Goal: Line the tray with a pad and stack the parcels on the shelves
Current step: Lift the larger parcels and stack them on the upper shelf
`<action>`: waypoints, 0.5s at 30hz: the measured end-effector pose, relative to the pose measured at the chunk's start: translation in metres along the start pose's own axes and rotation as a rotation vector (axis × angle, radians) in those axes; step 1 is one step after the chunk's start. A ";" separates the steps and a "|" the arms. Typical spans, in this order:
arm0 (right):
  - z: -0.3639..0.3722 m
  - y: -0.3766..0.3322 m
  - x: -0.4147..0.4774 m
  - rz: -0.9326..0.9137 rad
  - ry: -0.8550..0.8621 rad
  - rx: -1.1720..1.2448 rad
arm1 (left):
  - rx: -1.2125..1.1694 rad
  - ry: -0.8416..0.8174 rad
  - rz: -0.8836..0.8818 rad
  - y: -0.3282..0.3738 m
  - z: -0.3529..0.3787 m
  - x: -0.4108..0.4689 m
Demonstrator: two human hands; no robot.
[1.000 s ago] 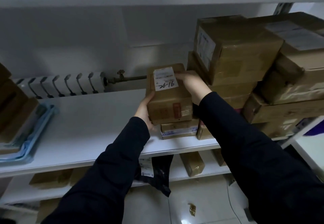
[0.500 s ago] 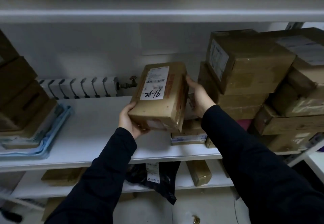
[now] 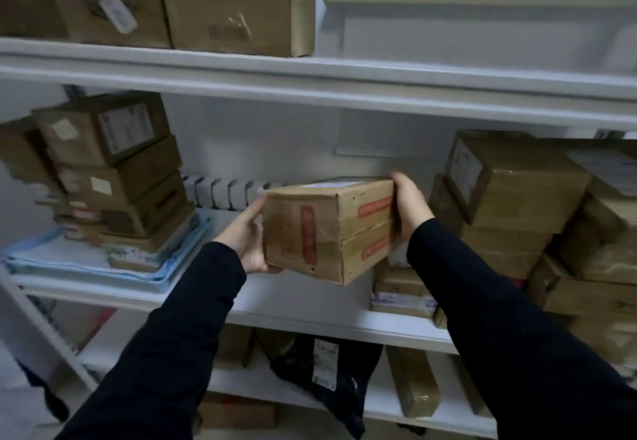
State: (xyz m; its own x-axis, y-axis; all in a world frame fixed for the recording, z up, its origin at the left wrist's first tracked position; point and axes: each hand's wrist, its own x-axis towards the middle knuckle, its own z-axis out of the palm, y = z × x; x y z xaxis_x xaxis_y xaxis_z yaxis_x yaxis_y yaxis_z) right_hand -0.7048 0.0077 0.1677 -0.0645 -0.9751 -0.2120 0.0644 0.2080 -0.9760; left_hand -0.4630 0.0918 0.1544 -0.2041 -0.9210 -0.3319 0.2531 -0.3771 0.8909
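The parcel is held in the air between the two hands, just above the front part of the middle shelf and touching neither the shelf nor the other boxes. The left hand grips its left end: the thumb lies up along the face and the fingers curl under the bottom edge. The right hand clasps the opposite end, its palm against the cardboard and its fingers hooked over the far upper corner.

The parcel is an oblong brown cardboard box, tilted with its near corner lowest. It is wrapped in shiny clear tape and crossed by red printed bands, and a white label shows at the edge of its top face.

Well to the left of the left fingers, a pale blue shallow tray holds a whitish pad, and on it stands a leaning stack of taped cartons. Just to the right of the right fingers there is a taller pile of brown boxes. Below the hands, a black plastic mailer bag hangs off the lower shelf.
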 end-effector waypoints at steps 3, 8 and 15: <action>0.016 -0.008 -0.019 -0.003 -0.041 0.009 | 0.240 0.012 0.094 0.017 -0.012 -0.026; 0.045 -0.022 -0.045 -0.049 -0.039 0.014 | 0.296 -0.005 0.195 0.045 -0.026 -0.064; 0.098 -0.062 -0.108 -0.160 0.015 0.075 | 0.083 -0.146 0.466 0.084 -0.055 -0.116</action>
State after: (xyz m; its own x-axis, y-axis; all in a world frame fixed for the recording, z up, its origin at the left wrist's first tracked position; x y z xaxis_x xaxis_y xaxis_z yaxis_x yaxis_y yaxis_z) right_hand -0.6038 0.0928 0.2562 -0.0951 -0.9939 -0.0553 0.1265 0.0430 -0.9910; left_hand -0.3661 0.1612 0.2507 -0.2191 -0.9642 0.1495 0.2740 0.0863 0.9579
